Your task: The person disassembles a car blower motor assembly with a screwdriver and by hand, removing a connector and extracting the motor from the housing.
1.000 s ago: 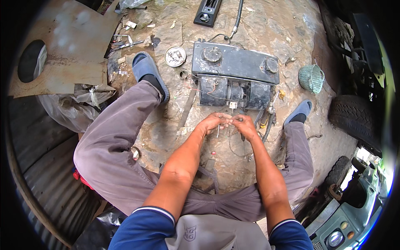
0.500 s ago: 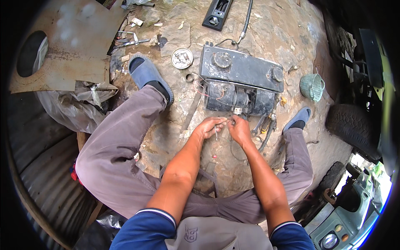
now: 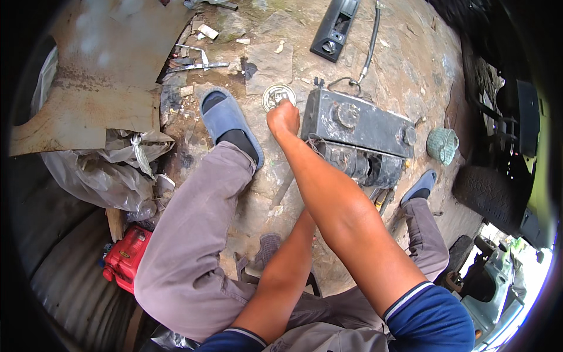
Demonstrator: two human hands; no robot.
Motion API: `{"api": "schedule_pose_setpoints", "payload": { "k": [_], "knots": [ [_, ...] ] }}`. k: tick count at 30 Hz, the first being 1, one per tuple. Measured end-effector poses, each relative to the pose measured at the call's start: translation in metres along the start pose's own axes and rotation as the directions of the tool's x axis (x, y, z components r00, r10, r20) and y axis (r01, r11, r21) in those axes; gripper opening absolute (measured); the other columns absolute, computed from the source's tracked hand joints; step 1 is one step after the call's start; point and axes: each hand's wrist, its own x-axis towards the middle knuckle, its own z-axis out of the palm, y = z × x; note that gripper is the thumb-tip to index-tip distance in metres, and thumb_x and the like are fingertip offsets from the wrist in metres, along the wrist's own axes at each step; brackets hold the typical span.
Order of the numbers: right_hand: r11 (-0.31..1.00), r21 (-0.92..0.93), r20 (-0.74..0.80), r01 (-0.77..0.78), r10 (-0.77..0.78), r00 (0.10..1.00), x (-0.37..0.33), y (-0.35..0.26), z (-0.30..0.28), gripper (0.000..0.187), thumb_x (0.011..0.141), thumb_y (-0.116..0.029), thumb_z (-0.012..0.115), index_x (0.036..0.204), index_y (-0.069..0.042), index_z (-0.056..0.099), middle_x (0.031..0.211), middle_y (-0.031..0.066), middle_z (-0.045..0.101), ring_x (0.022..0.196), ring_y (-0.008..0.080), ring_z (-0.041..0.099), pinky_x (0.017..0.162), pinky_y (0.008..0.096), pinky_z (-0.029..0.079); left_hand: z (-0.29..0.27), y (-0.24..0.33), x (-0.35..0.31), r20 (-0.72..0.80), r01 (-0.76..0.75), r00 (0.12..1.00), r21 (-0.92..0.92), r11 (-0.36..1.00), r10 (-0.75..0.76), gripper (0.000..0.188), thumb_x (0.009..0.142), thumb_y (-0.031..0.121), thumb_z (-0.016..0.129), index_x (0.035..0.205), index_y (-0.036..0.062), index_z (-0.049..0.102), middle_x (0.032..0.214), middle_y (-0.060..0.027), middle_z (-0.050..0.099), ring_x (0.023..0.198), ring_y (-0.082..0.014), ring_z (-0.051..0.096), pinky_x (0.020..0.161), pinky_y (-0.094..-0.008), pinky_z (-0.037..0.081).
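My right hand (image 3: 284,119) reaches across to a small round dish (image 3: 265,97) with small parts in it. Its fingers are curled down into the dish; whatever they pinch is hidden. Beside it lies a dark, box-shaped machine part (image 3: 370,126) with two round knobs on one face and a rounded motor-like body (image 3: 343,158) along the near side. My left forearm (image 3: 287,270) passes beneath my right arm, which covers the left hand, so its fingers and anything in them cannot be seen.
A black panel with a knob (image 3: 334,32) and a hose (image 3: 370,47) lie beyond the machine part. A green woven basket (image 3: 442,145) stands right, near a tyre (image 3: 487,196). Metal tools (image 3: 199,66) lie far left. A red container (image 3: 128,258) sits beside my left leg.
My right hand has left the near side of the machine part and moved forward and left to the dish. The left hand, visible before, is now covered. The view has shifted.
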Motion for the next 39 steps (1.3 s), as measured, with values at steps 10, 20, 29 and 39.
{"api": "schedule_pose_setpoints", "payload": {
  "k": [10,20,29,39],
  "knots": [
    [0.98,-0.113,-0.025,0.163,-0.167,0.986,0.028,0.012,0.032,0.023,0.087,-0.018,0.059,0.102,-0.003,0.069,0.099,0.0258,0.069,0.097,0.0432,0.066,0.086,0.0504,0.052,-0.011,-0.002,0.008,0.028,0.002,1.0,-0.052,0.999,0.0,0.043,0.095,0.022,0.062,0.13,-0.002,0.052,0.122,-0.0093,0.058,0.103,-0.0165,0.053,0.084,-0.0298,0.045],
    [0.98,-0.114,-0.045,0.166,-0.172,0.984,0.033,0.006,0.04,0.022,0.087,-0.018,0.06,0.099,-0.002,0.067,0.096,0.0257,0.069,0.094,0.0433,0.066,0.084,0.051,0.052,-0.012,-0.013,0.002,0.033,0.003,0.999,-0.068,0.998,0.0,0.049,0.095,0.025,0.063,0.134,-0.0025,0.05,0.129,-0.0109,0.055,0.112,-0.0189,0.052,0.091,-0.0325,0.044],
    [0.99,-0.077,-0.077,0.12,-0.125,0.989,0.035,0.018,0.043,0.021,0.084,-0.02,0.064,0.098,-0.004,0.07,0.095,0.0256,0.069,0.093,0.0428,0.067,0.084,0.0493,0.053,-0.009,-0.017,0.001,0.039,-0.022,0.999,-0.085,0.996,0.025,0.055,0.095,0.027,0.063,0.138,-0.0029,0.047,0.135,-0.0123,0.053,0.119,-0.0212,0.051,0.098,-0.0348,0.044],
    [0.993,-0.055,-0.046,0.107,-0.109,0.993,0.046,0.023,0.027,0.032,0.083,-0.025,0.065,0.108,-0.007,0.072,0.103,0.0266,0.068,0.097,0.0416,0.067,0.088,0.0459,0.053,0.001,-0.014,0.006,-0.021,-0.048,0.999,-0.017,0.999,0.048,0.058,0.094,0.029,0.064,0.139,-0.0026,0.046,0.135,-0.0123,0.053,0.119,-0.0211,0.052,0.099,-0.0353,0.044]
  ]
}}
